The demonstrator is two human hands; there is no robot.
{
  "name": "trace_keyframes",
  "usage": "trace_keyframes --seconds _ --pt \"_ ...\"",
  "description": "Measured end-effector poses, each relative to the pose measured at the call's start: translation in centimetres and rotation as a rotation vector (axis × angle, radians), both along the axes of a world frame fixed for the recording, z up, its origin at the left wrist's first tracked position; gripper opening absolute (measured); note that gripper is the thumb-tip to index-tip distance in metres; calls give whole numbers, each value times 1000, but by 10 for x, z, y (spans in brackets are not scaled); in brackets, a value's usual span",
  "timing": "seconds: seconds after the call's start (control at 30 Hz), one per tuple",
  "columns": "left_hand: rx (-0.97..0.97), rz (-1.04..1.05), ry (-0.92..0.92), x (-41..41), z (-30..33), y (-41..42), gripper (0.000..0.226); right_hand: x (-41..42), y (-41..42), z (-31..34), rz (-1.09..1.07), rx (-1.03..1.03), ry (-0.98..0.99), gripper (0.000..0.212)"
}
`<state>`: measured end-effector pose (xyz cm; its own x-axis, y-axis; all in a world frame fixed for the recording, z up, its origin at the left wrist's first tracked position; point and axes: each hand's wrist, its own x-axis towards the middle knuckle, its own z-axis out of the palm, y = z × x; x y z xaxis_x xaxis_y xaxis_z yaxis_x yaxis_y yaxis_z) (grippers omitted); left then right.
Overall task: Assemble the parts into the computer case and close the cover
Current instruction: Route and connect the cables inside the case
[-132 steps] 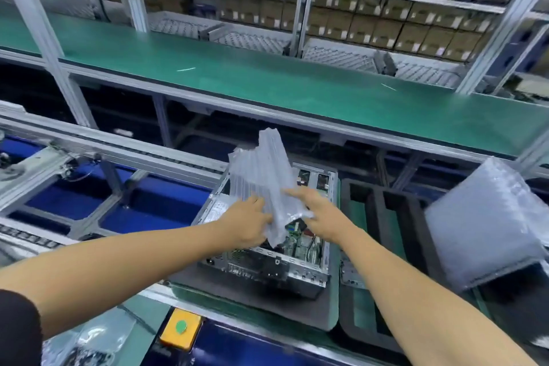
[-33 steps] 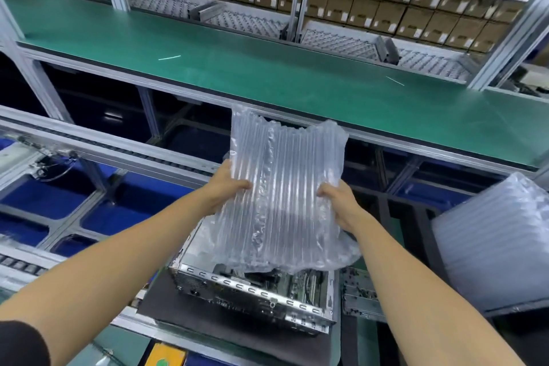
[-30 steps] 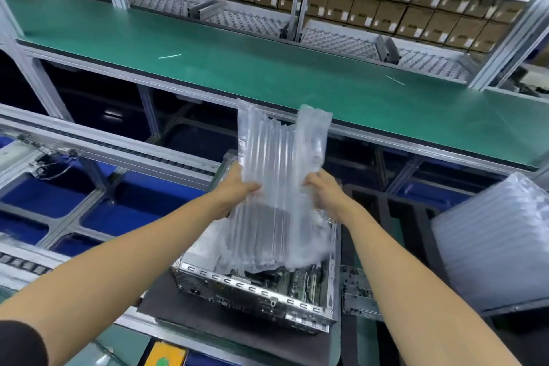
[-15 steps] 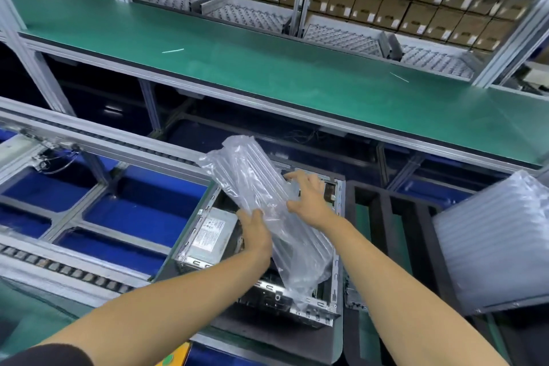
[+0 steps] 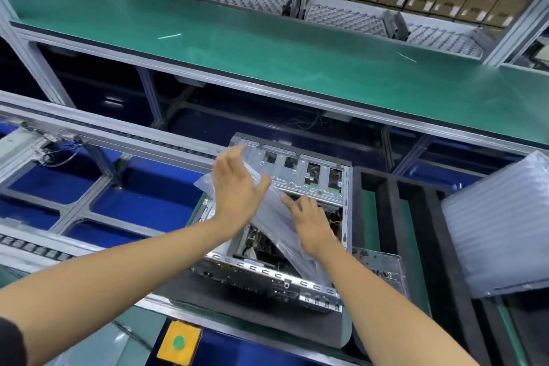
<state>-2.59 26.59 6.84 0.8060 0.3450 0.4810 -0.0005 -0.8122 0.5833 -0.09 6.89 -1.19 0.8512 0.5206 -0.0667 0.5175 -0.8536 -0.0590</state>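
An open metal computer case (image 5: 312, 175) lies on a dark foam mat (image 5: 258, 315), its boards and cables showing inside. A clear air-column cushion bag (image 5: 276, 226) slants across the case opening. My left hand (image 5: 234, 190) lies flat on the bag's upper left part with fingers straight. My right hand (image 5: 309, 223) rests on the bag's lower right part, fingers bent down onto it. Part of the bag is hidden under both hands.
A stack of air-cushion sheets (image 5: 499, 226) leans at the right on a black foam tray (image 5: 416, 246). A metal bracket part (image 5: 383, 267) lies right of the case. A green workbench (image 5: 297, 47) runs behind. A yellow box with a green button (image 5: 178, 342) sits near the front edge.
The bag came down from being held upright above the case and now lies pressed slantwise into the opening. My left hand moved up onto its top end and flattened out.
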Motion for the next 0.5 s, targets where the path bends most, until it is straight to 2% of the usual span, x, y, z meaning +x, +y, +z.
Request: trace_keyframes --seconds 0.03,0.07,0.13,0.17,0.23,0.33,0.43,0.5 --pt "141 -88 58 8 -2 14 60 -1 1 -2 -9 -16 -9 122" --pt "283 -154 200 15 -8 23 55 -2 2 -4 -24 -19 -13 120" --pt "548 -230 486 18 -28 30 66 -4 4 -7 -69 9 -22 115" --pt "627 -249 553 16 -38 28 73 -4 5 -8 -84 20 -26 115" --pt "645 -243 554 13 -52 24 76 -6 7 -11 -115 32 -32 115" --pt "626 -221 499 19 -56 20 60 -8 8 -14 -114 46 -28 106" --pt "666 -245 521 22 -56 19 43 -9 5 -18 -87 71 -21 92" --pt "662 -287 572 20 -61 24 41 -9 3 -20 -49 73 6 75"
